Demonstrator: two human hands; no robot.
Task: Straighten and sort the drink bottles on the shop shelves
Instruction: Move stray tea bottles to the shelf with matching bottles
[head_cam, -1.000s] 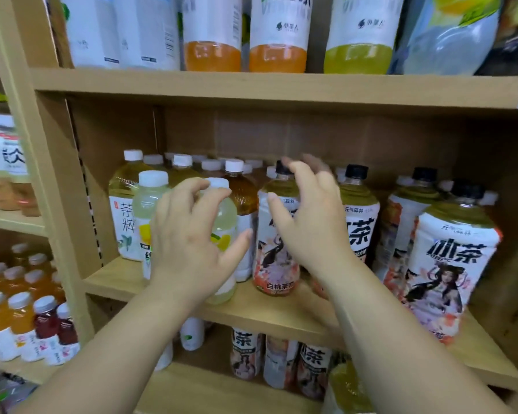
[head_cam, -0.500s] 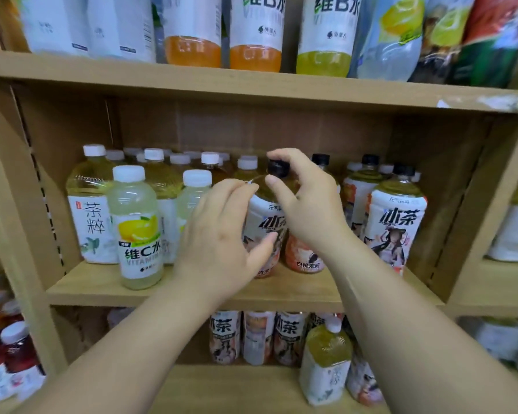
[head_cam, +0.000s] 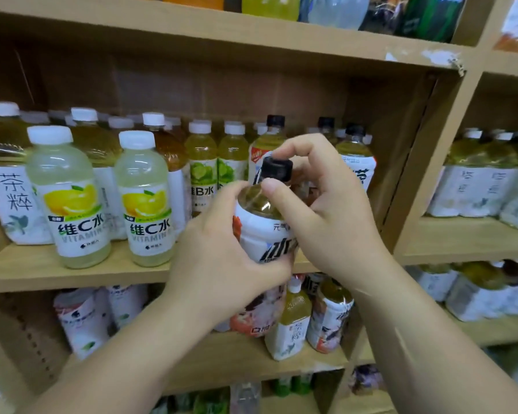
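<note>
Up close, two bare hands hold one tea bottle (head_cam: 263, 231) in front of the middle shelf (head_cam: 72, 274). The left hand (head_cam: 222, 258) wraps around its white label, with the fingers (head_cam: 222, 201) curled tight on the side. The right hand (head_cam: 332, 216) is at the top, and its thumb and fingertips pinch around the black cap (head_cam: 275, 169). The bottle tilts a little and sits out past the front edge of the shelf, not standing on it. All the shelves are light brown wood with a brown back wall. On the middle shelf, two pale yellow lemon bottles (head_cam: 66, 198) with white caps stand at the front left, side by side. A big tea bottle (head_cam: 6, 186) with a white label stands just left of them. Behind them are rows of more bottles with white caps, and a few with black caps stand on the right. Two green lime bottles (head_cam: 202, 168) stand in the middle row. The shelf below (head_cam: 222, 363) holds more tea bottles, some leaning. Another set of shelves on the right (head_cam: 467, 243) holds blurry bottles with white labels. The top shelf shows only the bottoms of orange, yellow and clear bottles.
</note>
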